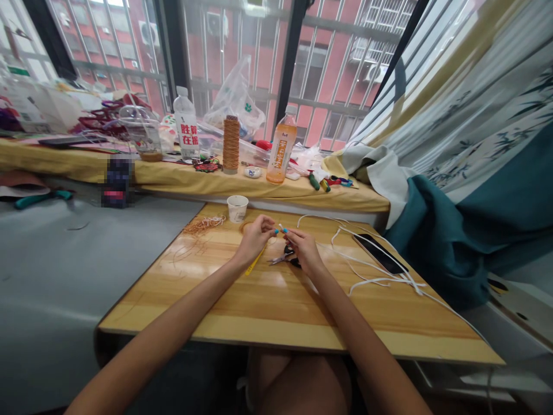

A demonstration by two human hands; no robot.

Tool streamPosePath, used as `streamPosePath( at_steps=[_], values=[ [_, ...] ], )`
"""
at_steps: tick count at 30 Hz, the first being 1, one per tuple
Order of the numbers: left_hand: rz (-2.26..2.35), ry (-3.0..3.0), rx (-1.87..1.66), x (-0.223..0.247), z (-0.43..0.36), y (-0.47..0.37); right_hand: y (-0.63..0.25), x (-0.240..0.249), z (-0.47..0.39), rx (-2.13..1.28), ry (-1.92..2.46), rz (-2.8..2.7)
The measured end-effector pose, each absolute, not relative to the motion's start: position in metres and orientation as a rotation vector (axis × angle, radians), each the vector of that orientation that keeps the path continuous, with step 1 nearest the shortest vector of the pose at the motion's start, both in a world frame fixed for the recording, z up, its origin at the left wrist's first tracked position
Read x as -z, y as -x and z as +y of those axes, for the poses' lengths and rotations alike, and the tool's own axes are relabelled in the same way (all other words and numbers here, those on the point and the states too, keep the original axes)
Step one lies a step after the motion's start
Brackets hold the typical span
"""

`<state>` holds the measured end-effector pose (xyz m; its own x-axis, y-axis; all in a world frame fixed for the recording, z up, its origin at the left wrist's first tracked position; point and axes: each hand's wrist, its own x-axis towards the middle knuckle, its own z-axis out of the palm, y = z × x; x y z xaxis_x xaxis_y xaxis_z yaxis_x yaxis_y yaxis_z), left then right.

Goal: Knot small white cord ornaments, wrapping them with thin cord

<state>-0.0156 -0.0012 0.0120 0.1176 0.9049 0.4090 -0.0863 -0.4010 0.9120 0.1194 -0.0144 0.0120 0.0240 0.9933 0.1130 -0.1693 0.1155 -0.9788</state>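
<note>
Above the middle of the wooden table, my two hands are close together with a small gap between the fingertips. My right hand point(303, 246) is closed in a pinch on a white cord point(280, 226), whose short end sticks up from the fingers. My left hand point(258, 235) is also pinched; whatever its fingertips hold is too small to make out. Below the right hand lie black-handled scissors point(280, 259), blades pointing left, partly covered by the hand. A thin yellow strip point(254, 264) lies beneath the left wrist. Several white cords point(367, 259) trail over the table's right side.
A paper cup point(237, 210) and loose brown threads point(201, 225) sit at the table's back left. A phone point(380, 253) lies right, under white cords. The windowsill holds a brown thread spool point(230, 144), an orange drink bottle point(281, 148) and a clear bottle point(185, 127).
</note>
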Motion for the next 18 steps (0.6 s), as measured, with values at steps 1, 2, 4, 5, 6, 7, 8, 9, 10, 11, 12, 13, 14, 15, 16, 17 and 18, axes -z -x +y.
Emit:
streamPosePath(
  at_steps=[1, 2, 4, 5, 6, 7, 8, 9, 10, 11, 12, 13, 14, 15, 16, 17, 18],
  values=[
    [0.848, -1.525, -1.439, -0.012, -0.002, 0.016, -0.119, -0.013, -0.015, -1.197, 1.004, -1.122],
    [0.872, -1.544, -1.443, -0.013, -0.003, 0.016, -0.118, -0.013, -0.016, -1.205, 0.999, -1.119],
    [0.934, -1.604, -1.439, -0.014, -0.006, 0.016, -0.118, -0.015, -0.017, -1.221, 0.991, -1.109],
    [0.960, -1.634, -1.437, -0.015, -0.007, 0.016, -0.117, -0.015, -0.017, -1.228, 0.986, -1.103],
    [0.974, -1.659, -1.435, -0.016, -0.008, 0.016, -0.117, -0.016, -0.017, -1.233, 0.982, -1.098],
    [0.978, -1.678, -1.438, -0.016, -0.009, 0.016, -0.117, -0.016, -0.018, -1.238, 0.978, -1.092],
    [0.972, -1.689, -1.444, -0.016, -0.010, 0.016, -0.117, -0.016, -0.018, -1.241, 0.974, -1.088],
    [0.965, -1.696, -1.453, -0.016, -0.010, 0.016, -0.117, -0.016, -0.018, -1.244, 0.970, -1.085],
    [0.960, -1.695, -1.462, -0.016, -0.009, 0.016, -0.117, -0.016, -0.018, -1.247, 0.966, -1.081],
    [0.957, -1.690, -1.474, -0.015, -0.009, 0.016, -0.117, -0.015, -0.018, -1.249, 0.963, -1.076],
    [0.956, -1.683, -1.485, -0.014, -0.009, 0.016, -0.116, -0.015, -0.018, -1.253, 0.960, -1.071],
    [0.959, -1.678, -1.496, -0.014, -0.008, 0.016, -0.115, -0.014, -0.018, -1.257, 0.959, -1.063],
    [0.967, -1.678, -1.503, -0.014, -0.008, 0.016, -0.114, -0.013, -0.018, -1.263, 0.958, -1.053],
    [0.980, -1.686, -1.507, -0.013, -0.008, 0.017, -0.112, -0.011, -0.017, -1.268, 0.958, -1.043],
    [0.998, -1.701, -1.510, -0.013, -0.008, 0.018, -0.111, -0.010, -0.017, -1.272, 0.958, -1.032],
    [1.018, -1.722, -1.513, -0.014, -0.008, 0.018, -0.109, -0.009, -0.017, -1.275, 0.956, -1.022],
    [1.040, -1.750, -1.515, -0.014, -0.008, 0.019, -0.108, -0.008, -0.017, -1.274, 0.954, -1.012]
  ],
)
